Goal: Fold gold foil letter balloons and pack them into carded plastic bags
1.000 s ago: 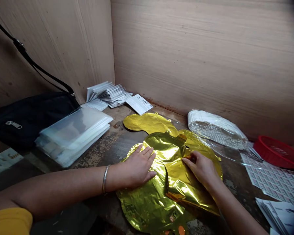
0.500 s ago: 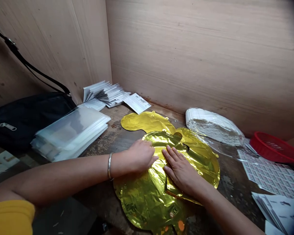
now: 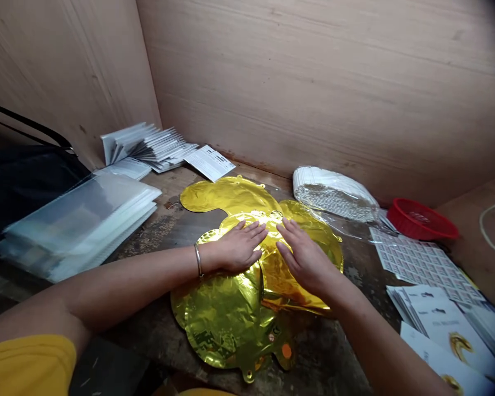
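A pile of flat gold foil balloons (image 3: 226, 313) lies on the worn wooden table (image 3: 169, 225). My left hand (image 3: 239, 246), with a metal bangle at the wrist, lies flat on the folded top balloon, fingers stretched out. My right hand (image 3: 303, 256) lies flat beside it on the same foil, fingers together and extended. The two hands almost touch at the fingertips. Another gold balloon (image 3: 226, 195) lies flat just behind them.
A stack of clear plastic sleeves (image 3: 78, 220) and a black bag (image 3: 20, 176) sit at the left. White printed cards (image 3: 148, 146) lean in the corner. A wrapped white bundle (image 3: 334, 192), a red basket (image 3: 421, 217), sticker sheets (image 3: 424, 264) and cards (image 3: 437, 324) lie at the right.
My right hand let go of the foil edge it was pinching and went flat on the balloon. Both hands slid a little farther up the foil. The view swung right.
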